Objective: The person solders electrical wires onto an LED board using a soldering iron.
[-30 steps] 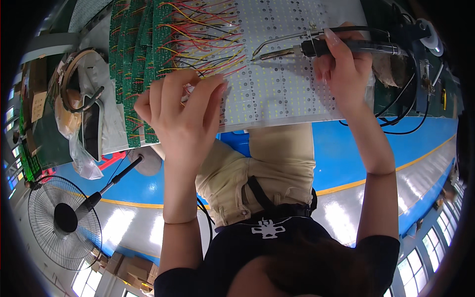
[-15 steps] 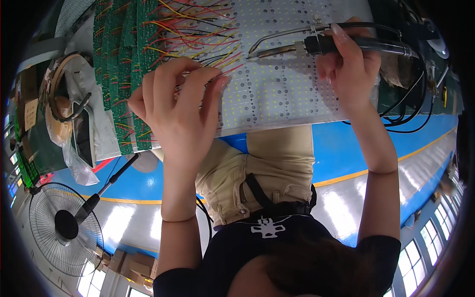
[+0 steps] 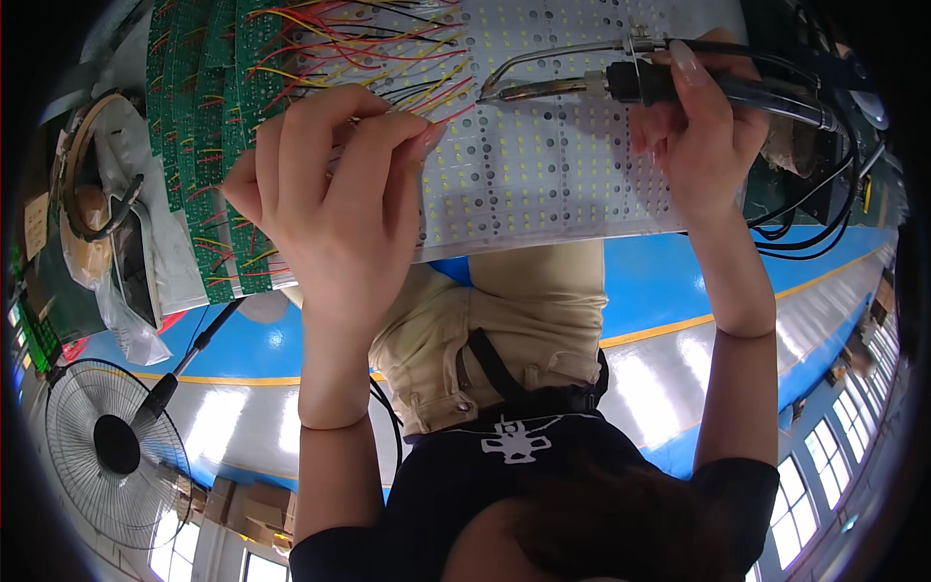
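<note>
A red wire (image 3: pixel 452 115) runs out from between the thumb and forefinger of my left hand (image 3: pixel 335 194), which pinches it. Its free end lies close to the tip of a soldering iron (image 3: pixel 630 85); I cannot tell whether they touch. My right hand (image 3: pixel 716 145) is closed round the iron's black handle from the right, and a thin curved metal feed tube (image 3: pixel 553 60) runs above the barrel toward the same tip. Beneath both hands lies a white panel (image 3: pixel 543 199) with rows of small yellow LEDs and dark round holes. More red, yellow and black wires (image 3: pixel 364 58) spread over it.
Long green circuit boards (image 3: pixel 218 184) lie side by side at the left. Beyond them are a roll of tape (image 3: pixel 87 209) and plastic wrap. Black cables (image 3: pixel 844 184) loop at the right edge. A standing fan (image 3: pixel 116 444) is at lower left above the blue and grey floor.
The whole view has shifted slightly, with the boards moving left. My left thumb and forefinger have closed together on the red wire, and its end is now nearer the iron's tip.
</note>
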Action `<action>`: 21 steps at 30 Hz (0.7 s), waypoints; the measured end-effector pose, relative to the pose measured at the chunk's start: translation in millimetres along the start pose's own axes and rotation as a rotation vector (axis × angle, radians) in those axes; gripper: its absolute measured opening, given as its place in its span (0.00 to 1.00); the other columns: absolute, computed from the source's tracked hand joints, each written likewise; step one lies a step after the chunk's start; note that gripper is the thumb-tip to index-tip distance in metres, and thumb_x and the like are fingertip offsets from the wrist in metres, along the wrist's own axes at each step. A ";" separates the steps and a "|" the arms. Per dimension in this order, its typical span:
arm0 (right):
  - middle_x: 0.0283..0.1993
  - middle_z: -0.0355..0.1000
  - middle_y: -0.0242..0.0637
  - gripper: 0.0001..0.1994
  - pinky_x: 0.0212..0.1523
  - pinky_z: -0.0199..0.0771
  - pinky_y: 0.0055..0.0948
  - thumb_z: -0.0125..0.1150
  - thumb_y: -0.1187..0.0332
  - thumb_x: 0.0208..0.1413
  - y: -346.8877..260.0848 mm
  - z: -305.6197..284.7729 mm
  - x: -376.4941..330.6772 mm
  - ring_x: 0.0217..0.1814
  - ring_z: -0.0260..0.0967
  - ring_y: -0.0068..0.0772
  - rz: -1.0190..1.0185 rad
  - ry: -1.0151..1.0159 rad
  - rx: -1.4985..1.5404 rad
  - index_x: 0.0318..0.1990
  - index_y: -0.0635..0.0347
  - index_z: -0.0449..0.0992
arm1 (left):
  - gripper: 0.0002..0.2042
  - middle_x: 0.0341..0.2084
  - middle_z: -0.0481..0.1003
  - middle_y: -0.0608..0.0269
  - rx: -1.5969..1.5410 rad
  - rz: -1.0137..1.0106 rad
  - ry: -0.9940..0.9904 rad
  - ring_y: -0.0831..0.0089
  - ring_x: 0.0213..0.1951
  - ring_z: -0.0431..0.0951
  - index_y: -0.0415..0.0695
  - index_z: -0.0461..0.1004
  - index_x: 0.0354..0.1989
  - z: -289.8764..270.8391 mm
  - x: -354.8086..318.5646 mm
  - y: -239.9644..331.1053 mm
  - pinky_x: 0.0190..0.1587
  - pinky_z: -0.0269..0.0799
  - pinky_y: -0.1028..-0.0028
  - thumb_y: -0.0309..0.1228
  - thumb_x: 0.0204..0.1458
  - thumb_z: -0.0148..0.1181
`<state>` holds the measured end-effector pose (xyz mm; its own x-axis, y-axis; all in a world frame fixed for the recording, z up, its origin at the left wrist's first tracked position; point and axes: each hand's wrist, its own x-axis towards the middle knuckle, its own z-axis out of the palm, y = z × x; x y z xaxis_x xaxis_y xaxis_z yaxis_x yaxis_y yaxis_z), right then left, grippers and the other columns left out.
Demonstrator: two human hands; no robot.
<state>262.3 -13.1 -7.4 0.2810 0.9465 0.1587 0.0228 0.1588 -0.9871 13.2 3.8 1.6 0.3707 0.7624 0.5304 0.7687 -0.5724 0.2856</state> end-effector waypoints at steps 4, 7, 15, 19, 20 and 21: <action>0.18 0.65 0.37 0.07 0.10 0.60 0.29 0.53 0.71 0.62 -2.4 5.3 -2.1 0.08 0.56 0.24 0.076 0.123 -0.040 0.35 0.67 0.69 | 0.08 0.34 0.73 0.78 -0.011 -0.012 0.002 0.77 0.36 0.70 0.55 0.78 0.29 0.7 -0.3 0.1 0.45 0.52 0.70 0.33 0.42 0.72; 0.21 0.67 0.38 0.07 0.11 0.61 0.29 0.52 0.70 0.61 -1.2 2.1 -1.4 0.08 0.54 0.24 0.066 0.179 -0.039 0.37 0.66 0.69 | 0.08 0.34 0.73 0.78 -0.009 -0.013 0.001 0.77 0.36 0.70 0.55 0.78 0.28 -0.8 0.1 1.3 0.45 0.51 0.70 0.33 0.42 0.72; 0.27 0.71 0.40 0.06 0.10 0.61 0.31 0.50 0.70 0.62 2.1 -3.5 -1.3 0.09 0.52 0.24 0.037 0.116 0.005 0.39 0.64 0.69 | 0.06 0.35 0.75 0.76 0.017 -0.046 -0.057 0.76 0.39 0.72 0.54 0.81 0.30 -3.3 -0.5 2.4 0.47 0.54 0.72 0.32 0.43 0.72; 0.27 0.71 0.40 0.06 0.10 0.61 0.30 0.50 0.70 0.62 0.4 -2.0 -1.2 0.09 0.52 0.24 0.047 0.125 0.012 0.40 0.64 0.68 | 0.06 0.35 0.75 0.76 0.021 -0.058 -0.055 0.76 0.39 0.73 0.55 0.81 0.30 -3.8 -0.9 3.3 0.47 0.54 0.72 0.31 0.43 0.72; 0.26 0.71 0.40 0.06 0.10 0.61 0.30 0.50 0.70 0.62 1.1 -1.4 -1.2 0.09 0.52 0.24 0.052 0.135 0.018 0.40 0.64 0.68 | 0.06 0.35 0.75 0.77 0.020 -0.058 -0.050 0.76 0.39 0.73 0.55 0.81 0.30 -3.3 -1.4 3.0 0.47 0.54 0.72 0.32 0.43 0.72; 0.26 0.71 0.40 0.06 0.10 0.61 0.30 0.50 0.70 0.62 1.4 -1.6 -1.4 0.09 0.52 0.24 0.056 0.147 0.020 0.41 0.64 0.68 | 0.06 0.35 0.75 0.77 0.015 -0.056 -0.044 0.76 0.39 0.72 0.55 0.81 0.30 -2.3 -1.8 3.0 0.47 0.54 0.72 0.32 0.43 0.72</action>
<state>263.5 -14.7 -9.0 0.4192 0.9027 0.0966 -0.0155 0.1135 -0.9934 13.7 0.0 3.4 0.3491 0.8059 0.4782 0.7967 -0.5239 0.3013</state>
